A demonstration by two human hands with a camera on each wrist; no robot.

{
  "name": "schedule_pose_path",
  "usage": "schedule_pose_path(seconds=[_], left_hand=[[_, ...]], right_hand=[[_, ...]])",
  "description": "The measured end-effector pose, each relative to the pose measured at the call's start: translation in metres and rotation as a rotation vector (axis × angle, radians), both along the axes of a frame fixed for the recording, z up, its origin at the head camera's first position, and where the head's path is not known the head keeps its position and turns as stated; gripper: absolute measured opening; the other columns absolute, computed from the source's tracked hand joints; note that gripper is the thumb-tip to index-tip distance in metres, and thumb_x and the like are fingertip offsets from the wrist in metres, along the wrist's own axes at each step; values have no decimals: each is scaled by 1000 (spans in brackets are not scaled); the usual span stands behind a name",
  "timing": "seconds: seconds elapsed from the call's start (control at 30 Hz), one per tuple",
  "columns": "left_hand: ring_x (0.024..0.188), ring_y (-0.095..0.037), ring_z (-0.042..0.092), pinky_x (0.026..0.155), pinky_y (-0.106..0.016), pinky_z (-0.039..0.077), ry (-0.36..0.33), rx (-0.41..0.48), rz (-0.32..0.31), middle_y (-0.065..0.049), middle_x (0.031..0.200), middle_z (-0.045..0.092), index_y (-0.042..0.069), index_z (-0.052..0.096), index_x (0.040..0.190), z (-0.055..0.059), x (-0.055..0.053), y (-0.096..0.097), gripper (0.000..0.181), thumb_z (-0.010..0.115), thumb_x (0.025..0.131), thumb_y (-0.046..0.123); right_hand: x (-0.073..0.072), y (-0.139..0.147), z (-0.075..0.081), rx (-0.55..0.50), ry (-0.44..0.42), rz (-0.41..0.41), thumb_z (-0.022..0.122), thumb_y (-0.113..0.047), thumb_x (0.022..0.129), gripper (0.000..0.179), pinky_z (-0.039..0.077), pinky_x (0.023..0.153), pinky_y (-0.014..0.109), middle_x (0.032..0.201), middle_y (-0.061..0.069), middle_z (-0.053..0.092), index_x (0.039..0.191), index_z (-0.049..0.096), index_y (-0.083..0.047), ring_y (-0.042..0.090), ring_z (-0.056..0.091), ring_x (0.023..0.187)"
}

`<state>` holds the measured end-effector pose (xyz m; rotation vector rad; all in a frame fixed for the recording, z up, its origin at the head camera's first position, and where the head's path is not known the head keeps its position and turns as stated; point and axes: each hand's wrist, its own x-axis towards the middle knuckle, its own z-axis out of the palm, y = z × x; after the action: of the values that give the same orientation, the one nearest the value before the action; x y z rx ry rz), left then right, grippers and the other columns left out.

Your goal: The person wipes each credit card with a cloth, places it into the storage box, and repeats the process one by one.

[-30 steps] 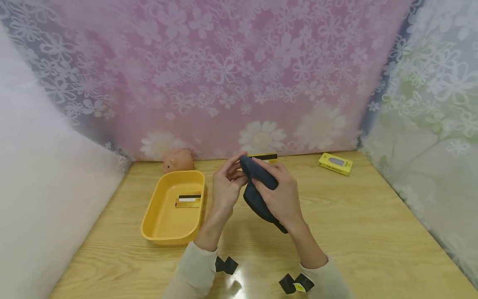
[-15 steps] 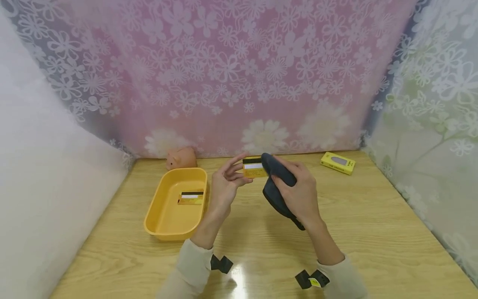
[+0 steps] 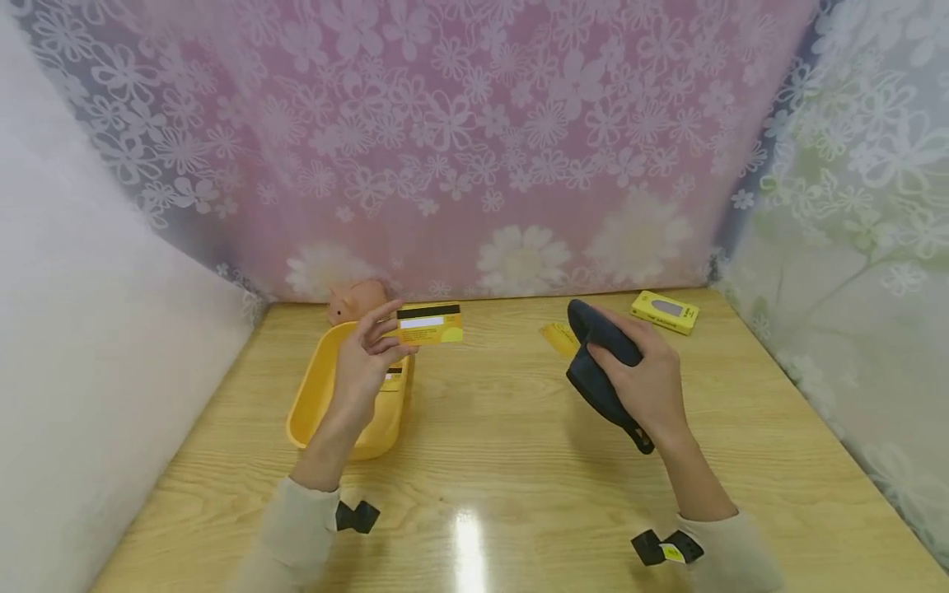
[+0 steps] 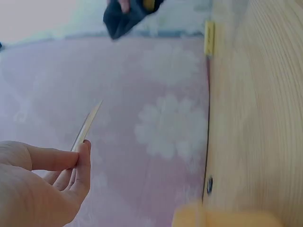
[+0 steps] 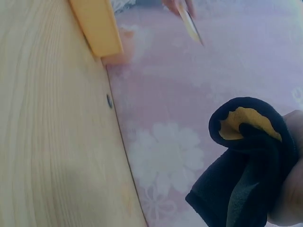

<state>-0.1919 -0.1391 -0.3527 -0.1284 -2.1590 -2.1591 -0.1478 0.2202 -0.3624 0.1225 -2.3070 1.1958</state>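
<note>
My left hand (image 3: 363, 371) pinches a yellow card (image 3: 430, 328) with a black stripe and a white strip, raised beside the yellow tray. The left wrist view shows this card (image 4: 87, 125) nearly edge-on between thumb and fingers. On the right, my right hand (image 3: 645, 371) grips a folded dark blue cloth pouch (image 3: 604, 395), its narrow strap end hanging down. Yellow shows inside the curled mouth of the pouch (image 5: 251, 165) in the right wrist view. A yellow piece (image 3: 559, 338) shows at the pouch's left edge in the head view.
The yellow tray (image 3: 300, 420) stands at left, partly behind my left hand, with another striped card (image 3: 393, 375) in it. Behind it is a pink pig figure (image 3: 357, 301). A small yellow box (image 3: 665, 313) lies at the back right, near the flowered curtain (image 3: 460, 148).
The hands have moved apart. The left hand has drawn the card away from the pouch and carried it left towards the tray; the right hand has moved right with the pouch.
</note>
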Motion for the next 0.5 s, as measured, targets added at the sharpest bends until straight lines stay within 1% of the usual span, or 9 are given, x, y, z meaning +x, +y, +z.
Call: schedule_pose_path(seconds=[0.07, 0.1, 0.2, 0.23, 0.33, 0.37, 0.43, 0.5], left_hand=[[106, -21, 55, 95, -32, 60, -26, -17, 23, -10, 146, 50, 17, 56, 150, -5, -1, -24, 58, 66, 98, -7], [107, -21, 55, 98, -33, 59, -36, -17, 33, -11, 147, 48, 16, 55, 151, -7, -2, -35, 58, 64, 98, -8], [113, -22, 55, 100, -29, 56, -61, -79, 63, -14, 149, 45, 17, 52, 153, -14, -1, -64, 59, 62, 99, -6], [116, -22, 54, 101, -27, 54, -71, -114, 75, -14, 150, 45, 19, 51, 154, -15, 0, -72, 60, 63, 100, -5], [123, -22, 52, 100, -23, 51, -95, -209, 103, -14, 151, 48, 24, 52, 154, -19, 1, -90, 63, 66, 98, -3], [124, -23, 52, 99, -23, 52, -100, -219, 110, -15, 150, 50, 24, 53, 154, -20, 1, -94, 64, 66, 98, -4], [125, -25, 52, 98, -21, 53, -106, -239, 114, -16, 149, 52, 21, 52, 155, -23, -1, -101, 65, 67, 97, -4], [127, -27, 52, 101, -24, 53, -111, -244, 108, -18, 149, 52, 16, 49, 156, -26, -5, -106, 66, 66, 97, -6]], right_hand=[[1, 7, -2, -6, -29, -8, 78, -22, 96, 49, 50, 83, 16, 137, 7, 64, 143, 66, -29, 30, 62, 120], [0, 11, -3, -13, -42, -11, 78, -23, 96, 50, 49, 82, 13, 138, 8, 64, 144, 65, -29, 31, 63, 121], [1, 20, -3, -41, -81, -17, 78, -27, 96, 51, 48, 79, 9, 141, 9, 63, 145, 64, -28, 33, 63, 122], [2, 23, -2, -50, -96, -19, 78, -29, 96, 51, 49, 78, 8, 142, 8, 63, 145, 64, -28, 33, 63, 122], [3, 32, 0, -59, -124, -38, 78, -33, 96, 52, 49, 76, 7, 144, 9, 61, 146, 63, -28, 32, 62, 121], [4, 35, 1, -58, -131, -47, 78, -34, 96, 53, 48, 75, 7, 144, 9, 61, 146, 63, -28, 32, 61, 121], [4, 40, 2, -54, -144, -65, 77, -35, 96, 54, 48, 73, 7, 143, 10, 61, 147, 63, -28, 30, 60, 119], [4, 44, 3, -54, -154, -81, 78, -37, 95, 54, 48, 73, 7, 144, 9, 61, 147, 62, -29, 28, 60, 120]])
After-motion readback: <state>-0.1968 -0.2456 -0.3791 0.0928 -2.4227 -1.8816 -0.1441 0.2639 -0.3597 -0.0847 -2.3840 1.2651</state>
